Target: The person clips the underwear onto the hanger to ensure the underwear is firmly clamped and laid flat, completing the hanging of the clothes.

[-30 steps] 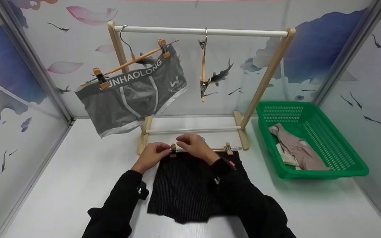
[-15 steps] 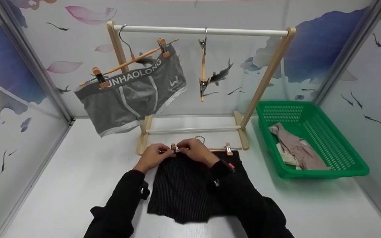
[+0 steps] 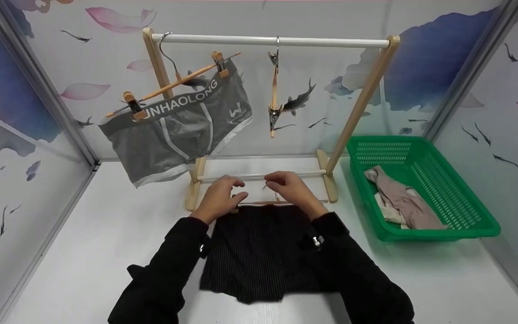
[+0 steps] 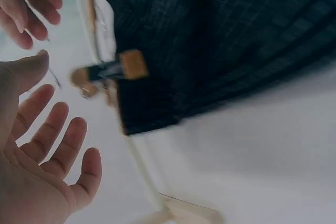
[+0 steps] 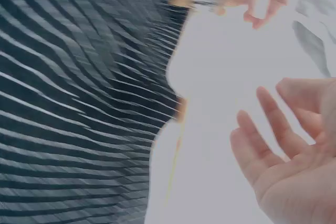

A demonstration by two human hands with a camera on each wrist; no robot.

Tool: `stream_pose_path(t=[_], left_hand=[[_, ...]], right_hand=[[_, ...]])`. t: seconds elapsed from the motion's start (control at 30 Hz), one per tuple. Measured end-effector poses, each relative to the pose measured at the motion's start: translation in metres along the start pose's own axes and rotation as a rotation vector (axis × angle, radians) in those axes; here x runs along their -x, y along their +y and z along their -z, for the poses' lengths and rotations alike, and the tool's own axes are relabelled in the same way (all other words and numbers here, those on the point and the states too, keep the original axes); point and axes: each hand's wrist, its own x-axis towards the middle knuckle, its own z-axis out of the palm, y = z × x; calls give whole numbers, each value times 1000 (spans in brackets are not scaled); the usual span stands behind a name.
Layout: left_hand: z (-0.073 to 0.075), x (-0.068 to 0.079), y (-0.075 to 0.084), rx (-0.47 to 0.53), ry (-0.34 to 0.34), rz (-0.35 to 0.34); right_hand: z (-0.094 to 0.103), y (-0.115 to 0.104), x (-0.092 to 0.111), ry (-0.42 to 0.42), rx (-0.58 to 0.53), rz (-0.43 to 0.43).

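Black pinstriped shorts (image 3: 254, 252) lie flat on the white table, their waistband along a wooden clip hanger (image 3: 263, 203). One hanger clip (image 4: 107, 70) grips the waistband's left end. Just above that clip is my left hand (image 3: 217, 198), thumb and fingers spread, holding nothing. My right hand (image 3: 292, 189) hovers near the middle of the hanger by its metal hook, which is partly hidden. In the right wrist view the right hand's fingers (image 5: 257, 150) are relaxed and apart from the cloth. The right-hand clip is hidden behind the right hand in the head view.
A wooden rack with a white rail (image 3: 331, 42) stands behind the hands. From it hang grey briefs (image 3: 173, 126) on a clip hanger and a bare clip hanger (image 3: 274, 90). At right, a green basket (image 3: 430, 235) contains crumpled pinkish and cream cloth (image 3: 403, 198).
Both hands were at the left clip, the left pinching it. They have since come away, the left lifting slightly and the right moving right and up toward the hook. The shorts stayed put.
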Motion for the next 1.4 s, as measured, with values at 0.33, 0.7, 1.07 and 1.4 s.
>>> stream_pose_path(t=[0.33,0.7,1.07,1.4], left_hand=[[-29,-30,48,-111,-188,-131],[-80,-62,88,-345,-287,-217],[-114,-76,93,-407,-345,-38],[-131,-79,96,-307,-332,65]], right_hand=[[79,16,64,58,-69,-279],[68,41,96,97,-97,-430],[56,57,89,49,50,-400],[50,66,86,81,135,-401]])
